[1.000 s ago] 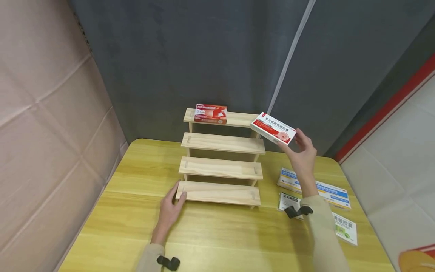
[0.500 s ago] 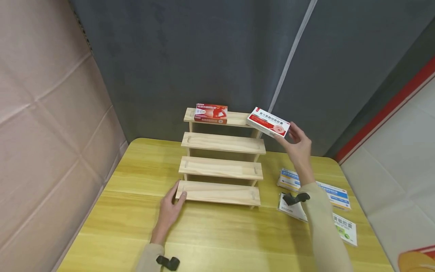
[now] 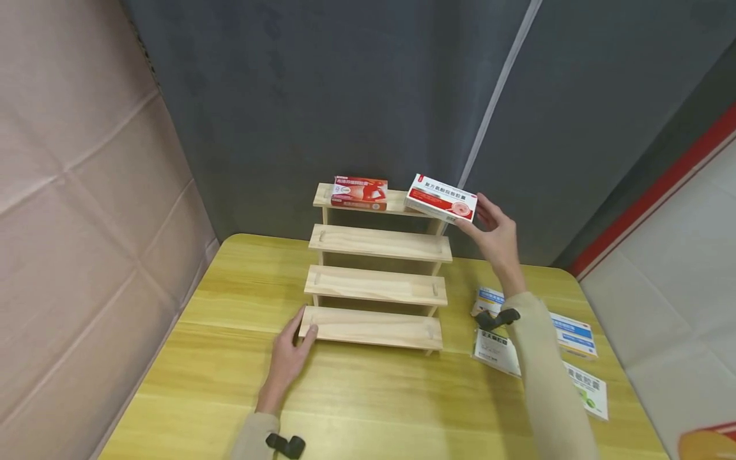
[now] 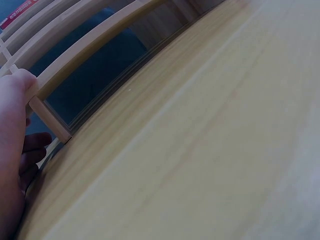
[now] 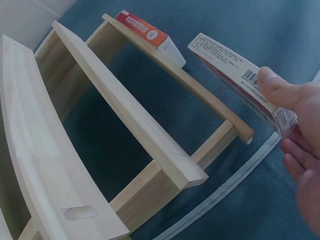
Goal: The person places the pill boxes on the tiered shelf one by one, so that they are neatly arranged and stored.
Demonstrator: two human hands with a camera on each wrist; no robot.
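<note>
OK, red box (image 3: 359, 191) sits on the top shelf (image 3: 397, 203), red-white box (image 3: 439, 197) pinched in my right fingers (image 3: 491, 207) near that shelf's right end isn't down yet, left fingers (image 3: 292, 325) grip the bottom shelf (image 3: 370, 327), blue-white boxes (image 3: 575, 335) and white boxes (image 3: 499, 354) on the table (image 3: 374, 402) look left.

Red box (image 3: 359, 193) on top shelf (image 3: 397, 202): 布洛芬缓释胶囊 on the front; white circle on one side carries a number, unclear. White-and-red box (image 3: 441, 198), held: 复方氨酚烷胺胶囊 in dark characters; barcode (image 5: 250, 76) on its side, neighbouring small print illegible. White box (image 3: 497, 352) on table (image 3: 368, 396): 全天麻胶囊, smaller line below unreadable. White-and-green box (image 3: 588, 391), partly behind sleeve (image 3: 543, 370): name ends 黄敏胶囊. Blue-and-white packaging (image 3: 575, 336): lettering too small.
</note>
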